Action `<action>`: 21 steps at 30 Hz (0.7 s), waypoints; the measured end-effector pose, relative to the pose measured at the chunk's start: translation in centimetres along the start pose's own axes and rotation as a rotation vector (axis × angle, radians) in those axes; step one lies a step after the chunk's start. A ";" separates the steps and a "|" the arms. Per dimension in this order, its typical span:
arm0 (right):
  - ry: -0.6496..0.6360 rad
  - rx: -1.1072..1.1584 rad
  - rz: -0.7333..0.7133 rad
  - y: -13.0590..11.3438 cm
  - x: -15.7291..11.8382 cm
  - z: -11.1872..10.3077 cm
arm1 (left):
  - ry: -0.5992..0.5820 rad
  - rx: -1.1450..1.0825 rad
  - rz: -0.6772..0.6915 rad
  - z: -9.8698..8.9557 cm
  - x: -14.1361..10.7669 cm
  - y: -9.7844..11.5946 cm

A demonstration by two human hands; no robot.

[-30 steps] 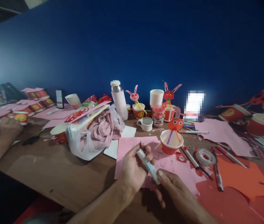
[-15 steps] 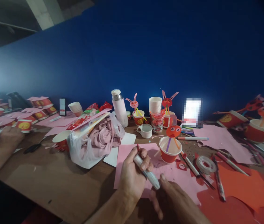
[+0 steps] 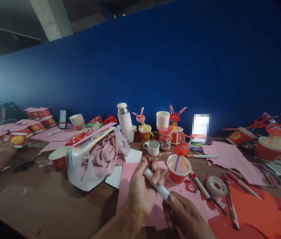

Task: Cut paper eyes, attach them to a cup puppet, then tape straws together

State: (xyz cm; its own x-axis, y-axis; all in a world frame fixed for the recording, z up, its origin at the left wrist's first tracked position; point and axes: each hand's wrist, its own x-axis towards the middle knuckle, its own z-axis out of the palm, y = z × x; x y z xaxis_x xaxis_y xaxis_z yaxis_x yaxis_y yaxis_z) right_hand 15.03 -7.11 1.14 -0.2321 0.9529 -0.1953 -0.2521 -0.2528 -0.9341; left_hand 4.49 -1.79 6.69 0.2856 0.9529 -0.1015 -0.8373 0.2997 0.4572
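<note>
Left hand (image 3: 141,191) of the person is clamped around a slim, whitish, cylindrical tube (image 3: 157,186), which slants across the palm with its lower end toward the right hand (image 3: 189,212). That right hand closes its thumb and bent fingers on the tube's lower end; its far fingers are partly hidden. By the left thumb and index fingertips is a tiny dark-red piece (image 3: 148,159).

Beneath both hands lies a flat pink paper sheet (image 3: 127,186) on the brown wooden table (image 3: 63,212). Just beyond the tube, a red-and-white paper cup (image 3: 177,178) stands upright, with a round orange-red paper face (image 3: 181,149) on purple and orange strips rising from it. To the right are a ring-shaped, translucent roll of tape (image 3: 216,186), a white-barrelled marker (image 3: 201,188) and a bright orange-red paper sheet (image 3: 254,209).

Farther back stand a small white cup with a handle (image 3: 152,148) and a pale pink flask (image 3: 125,127); left of the hands sits a clear plastic bag (image 3: 81,176) holding bunched dusty-pink cloth (image 3: 107,152).
</note>
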 end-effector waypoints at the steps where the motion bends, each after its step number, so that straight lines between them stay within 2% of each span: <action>1: 0.019 0.036 -0.046 0.3 0.2 -0.1 | -0.002 -0.005 0.008 0.0 0.1 0.0; 3: -0.004 0.146 -0.006 0.8 0.6 -0.2 | -0.001 -0.012 0.020 0.1 0.2 -0.1; 5: -0.061 0.251 0.158 1.0 0.9 -0.3 | 0.021 -0.011 0.013 0.2 0.3 -0.1; 7: -0.093 0.283 0.238 1.1 1.0 -0.3 | 0.054 -0.012 -0.005 0.3 0.4 -0.2; 11: -0.057 0.263 0.033 0.7 1.0 -0.3 | 0.073 -0.028 0.002 0.2 0.5 -0.2; 13: -0.047 0.320 0.048 0.5 1.0 -0.1 | 0.063 -0.034 0.016 0.1 0.5 -0.1; 17: -0.075 0.360 0.209 0.3 1.2 0.1 | 0.054 -0.029 -0.004 0.0 0.5 0.0; 21: -0.058 0.319 0.027 0.7 1.2 0.2 | 0.051 -0.027 0.022 -0.1 0.5 0.1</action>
State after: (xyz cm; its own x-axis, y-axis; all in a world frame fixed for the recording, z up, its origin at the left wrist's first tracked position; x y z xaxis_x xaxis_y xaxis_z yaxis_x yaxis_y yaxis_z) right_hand 14.41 -6.17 0.30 -0.2936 0.9364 -0.1924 -0.5247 -0.3261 -0.7863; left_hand 4.48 -1.31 6.62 0.2431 0.9603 -0.1367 -0.8556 0.2787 0.4361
